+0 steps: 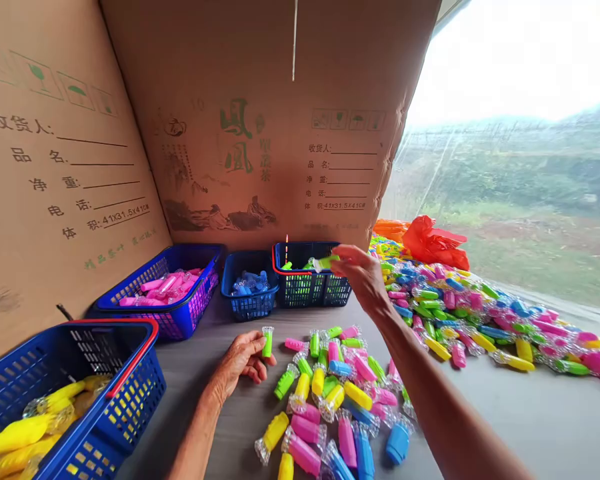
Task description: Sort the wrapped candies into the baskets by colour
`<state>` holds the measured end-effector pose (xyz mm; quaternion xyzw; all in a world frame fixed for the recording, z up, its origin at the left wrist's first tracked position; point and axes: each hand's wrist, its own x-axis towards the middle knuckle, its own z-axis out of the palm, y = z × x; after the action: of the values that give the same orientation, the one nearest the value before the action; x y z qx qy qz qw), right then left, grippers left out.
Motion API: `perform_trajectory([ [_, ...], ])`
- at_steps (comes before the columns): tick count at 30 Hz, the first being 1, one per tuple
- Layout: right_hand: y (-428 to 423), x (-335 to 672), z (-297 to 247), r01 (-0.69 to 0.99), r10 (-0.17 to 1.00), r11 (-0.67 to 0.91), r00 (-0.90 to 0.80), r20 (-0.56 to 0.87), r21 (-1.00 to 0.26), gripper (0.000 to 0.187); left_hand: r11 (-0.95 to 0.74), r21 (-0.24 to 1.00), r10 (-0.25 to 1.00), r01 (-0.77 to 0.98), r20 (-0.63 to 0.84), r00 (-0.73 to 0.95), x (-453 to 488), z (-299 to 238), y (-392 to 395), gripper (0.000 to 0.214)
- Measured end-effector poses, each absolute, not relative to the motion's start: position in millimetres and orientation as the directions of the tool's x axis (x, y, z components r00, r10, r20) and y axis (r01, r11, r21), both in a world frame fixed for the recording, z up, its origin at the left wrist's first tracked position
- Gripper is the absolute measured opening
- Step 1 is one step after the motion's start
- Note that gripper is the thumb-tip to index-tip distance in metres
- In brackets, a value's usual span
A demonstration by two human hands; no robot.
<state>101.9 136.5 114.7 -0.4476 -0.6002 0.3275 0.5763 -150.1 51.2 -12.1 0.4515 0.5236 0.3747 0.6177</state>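
Left hand [247, 357] pinches a green piece [267, 343] near its middle, upright, just left of the mixed pile [334, 401]. Farther off, right hand [360, 272] grips a second green piece [326, 263] by one end, clear-wrapped tip pointing left above the far basket [318, 293].

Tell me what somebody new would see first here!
Probably the bright pile of pink, yellow, green and blue wrapped pieces, low in the middle on the gray table. Beside it, the left hand holds up a green piece, while the right hand holds another green piece by a dark blue basket at the back. Off to the right, crumpled red plastic lies at the far end of a bigger heap.
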Motion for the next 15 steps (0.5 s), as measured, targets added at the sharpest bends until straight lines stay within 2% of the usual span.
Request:
perform_trajectory([
  [3, 159.0, 101.8, 120.9, 0.301, 0.898, 0.383, 0.101, 0.428, -0.873, 0.046, 0.300, 0.954, 0.942, 0.012, -0.298, 0.157, -148.3, -9.5, 50.3, 0.057],
  [6, 144.9, 100.3, 98.2, 0.513, 0.917, 0.367, -0.057, 0.395, -0.776, 0.030, 0.304, 0.952, 0.937, 0.042, -0.306, 0.166, -146.1, -7.4, 51.5, 0.053],
  [9, 114.3, 95.8, 62.4, 0.764, 0.931, 0.366, -0.294, 0.218, -0.532, 0.024, 0.313, 0.947, 0.931, 0.077, -0.321, 0.172, -144.7, -6.5, 52.8, 0.052],
  [12, 95.9, 90.4, 32.9, 0.863, 0.896, 0.444, -0.437, 0.083, -0.242, 0.038, 0.320, 0.943, 0.929, 0.093, -0.331, 0.165, -143.5, -6.7, 51.9, 0.059],
  [15, 95.5, 88.7, 18.2, 0.864, 0.882, 0.469, -0.469, 0.044, -0.185, 0.039, 0.286, 0.944, 0.943, 0.164, -0.308, 0.124, -138.7, -0.7, 54.8, 0.067],
])
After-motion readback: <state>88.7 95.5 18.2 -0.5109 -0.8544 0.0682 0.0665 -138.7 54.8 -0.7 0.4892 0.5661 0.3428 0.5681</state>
